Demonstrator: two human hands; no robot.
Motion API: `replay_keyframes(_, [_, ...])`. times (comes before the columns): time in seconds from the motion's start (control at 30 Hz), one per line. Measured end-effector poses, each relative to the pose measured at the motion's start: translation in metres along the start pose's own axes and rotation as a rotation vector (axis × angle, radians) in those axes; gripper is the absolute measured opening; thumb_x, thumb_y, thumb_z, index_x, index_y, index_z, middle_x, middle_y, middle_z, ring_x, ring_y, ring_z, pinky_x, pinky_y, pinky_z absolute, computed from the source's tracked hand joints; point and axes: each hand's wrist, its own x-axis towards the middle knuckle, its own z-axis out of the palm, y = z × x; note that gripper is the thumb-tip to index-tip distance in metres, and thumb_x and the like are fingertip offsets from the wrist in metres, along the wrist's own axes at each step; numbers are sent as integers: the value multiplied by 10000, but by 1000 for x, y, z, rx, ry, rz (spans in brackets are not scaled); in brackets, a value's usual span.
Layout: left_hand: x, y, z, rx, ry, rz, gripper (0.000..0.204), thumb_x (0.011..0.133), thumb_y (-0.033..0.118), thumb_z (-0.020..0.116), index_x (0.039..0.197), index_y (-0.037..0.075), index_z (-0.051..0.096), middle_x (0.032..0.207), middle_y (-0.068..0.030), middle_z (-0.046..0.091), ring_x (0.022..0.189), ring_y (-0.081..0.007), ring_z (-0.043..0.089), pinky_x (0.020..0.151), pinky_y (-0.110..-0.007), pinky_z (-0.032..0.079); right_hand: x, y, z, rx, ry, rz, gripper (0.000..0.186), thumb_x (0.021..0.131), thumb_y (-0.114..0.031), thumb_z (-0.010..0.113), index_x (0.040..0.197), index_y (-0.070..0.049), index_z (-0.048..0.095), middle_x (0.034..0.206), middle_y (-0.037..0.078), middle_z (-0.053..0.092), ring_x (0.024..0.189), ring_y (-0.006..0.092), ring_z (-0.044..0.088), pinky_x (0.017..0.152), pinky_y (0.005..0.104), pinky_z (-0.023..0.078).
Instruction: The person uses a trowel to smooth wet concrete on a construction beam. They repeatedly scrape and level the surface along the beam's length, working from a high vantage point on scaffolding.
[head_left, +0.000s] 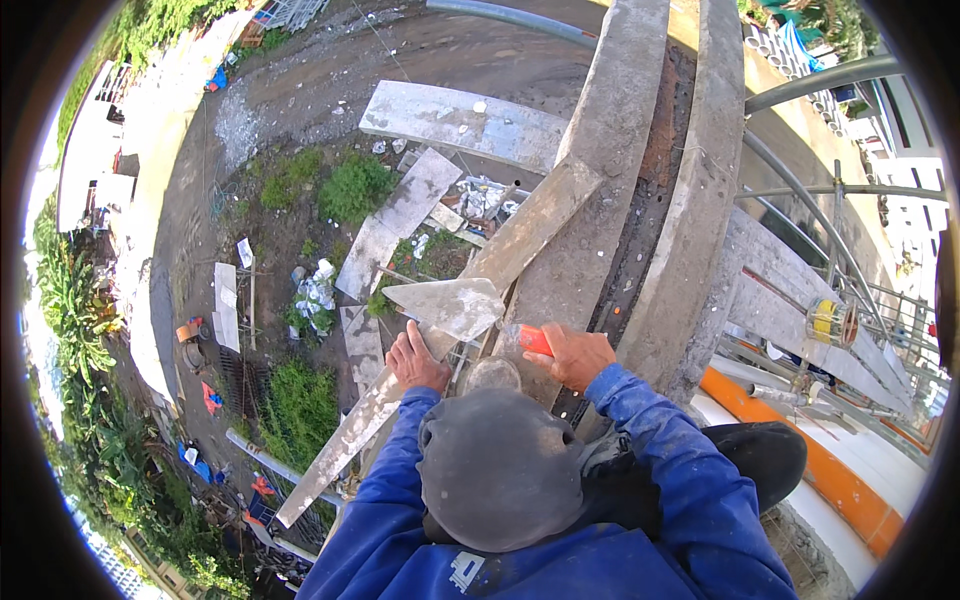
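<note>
My right hand (575, 357) is closed around the orange-red handle (535, 341) of a trowel. Its broad, mortar-caked blade (455, 308) points left, above a long wooden plank (535, 225). My left hand (416, 362) lies across the plank just below the blade, fingers stretched forward; whether the fingertips hook over the plank's edge is unclear. The plank slants from the upper right down to the lower left over a drop. Between my forearms, a rounded grey shape (500, 470) blocks part of the view.
Two long concrete ledges (625, 110) (690, 180) flank a dark gap. Far below on the left lie boards (460, 122), rubble and shrubs (357, 187). Scaffold pipes (815, 190), an orange beam (800, 455) and a yellow reel (828, 322) stand to the right.
</note>
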Motion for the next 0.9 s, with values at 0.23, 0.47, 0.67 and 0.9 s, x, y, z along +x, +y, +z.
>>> replay_keyframes(0.23, [1,2,-4,5,7,-3,939,596,171,697,1461,26,361,1248,-158,486,1177,-341,457,1009,-476,299,6,-2,-4,-16,-28,114,517,954,-577,529,1062,-71,509,777,184,691,694,397,678,611,501,527])
replay_keyframes(0.47, [4,7,-10,11,-27,-3,934,592,159,696,1456,27,368,1234,-148,488,1157,-330,465,1008,-468,299,20,12,-4,-53,-73,225,539,965,-606,479,1070,-78,506,842,178,713,738,376,697,630,493,537])
replay_keyframes(0.67, [4,6,-9,0,-19,-23,929,597,168,691,1457,31,367,1234,-147,485,1158,-336,463,1011,-469,298,18,20,-4,-75,-24,180,565,965,-631,455,1061,-76,504,818,181,711,737,378,699,630,498,536])
replay_keyframes(0.9, [3,8,-13,-28,-12,-21,946,592,182,710,1459,29,365,1233,-153,491,1159,-340,464,1013,-470,296,16,19,-14,-56,-47,227,587,960,-639,458,1049,-60,504,783,191,706,723,397,696,635,502,540])
